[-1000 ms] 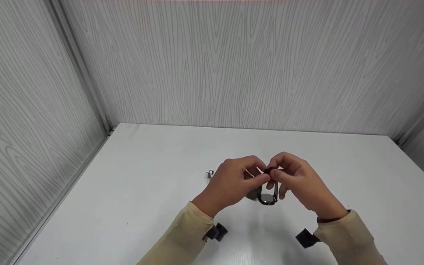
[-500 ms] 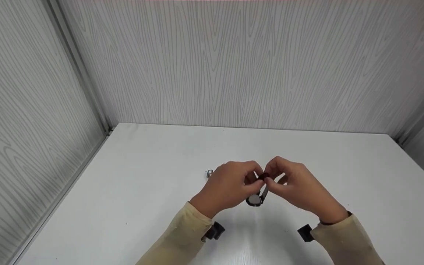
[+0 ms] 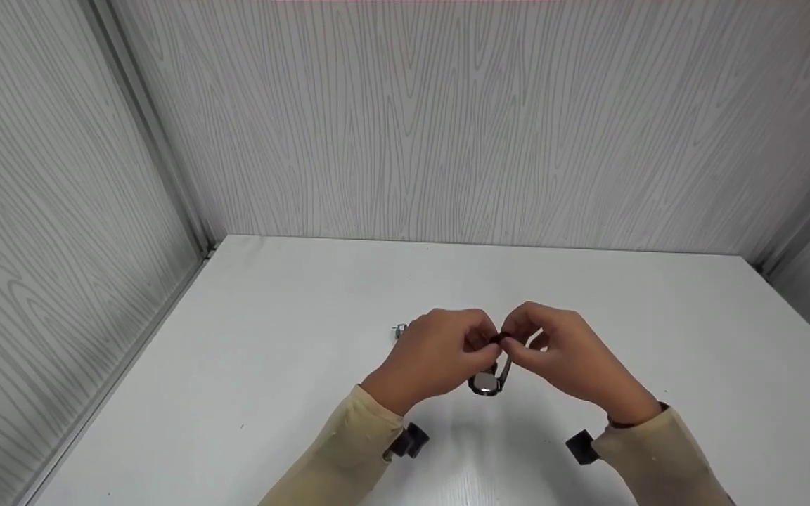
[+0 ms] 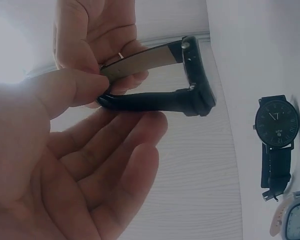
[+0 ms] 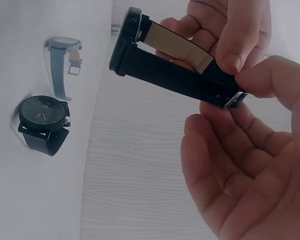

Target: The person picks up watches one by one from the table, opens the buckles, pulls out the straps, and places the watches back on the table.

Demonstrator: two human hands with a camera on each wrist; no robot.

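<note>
A wristwatch [image 3: 484, 383] with a dark strap is held above the white table, its case hanging below the hands. My left hand [image 3: 436, 358] pinches the strap end between thumb and fingers. Facing it, my right hand [image 3: 563, 351] pinches the strap at the same spot, the fingertips of both hands nearly touching. In the right wrist view the strap [image 5: 175, 75] forms a loop, its buckle [image 5: 234, 99] near the right thumb and its inner side tan. The left wrist view shows the case [image 4: 196, 75] side-on. My fingertips partly hide the strap ends.
A black watch [image 4: 277, 122] lies on the table, beside another watch [image 5: 60, 65] with a light grey-blue strap. In the head view, a small shiny piece [image 3: 399, 331] shows past my left hand. Grey wood-grain walls [image 3: 405, 126] enclose the white table [image 3: 292, 295].
Both hands have moved slightly left and down with the watch. Its case has swung left and its face now shows more from above. Over the last half second little differs.
</note>
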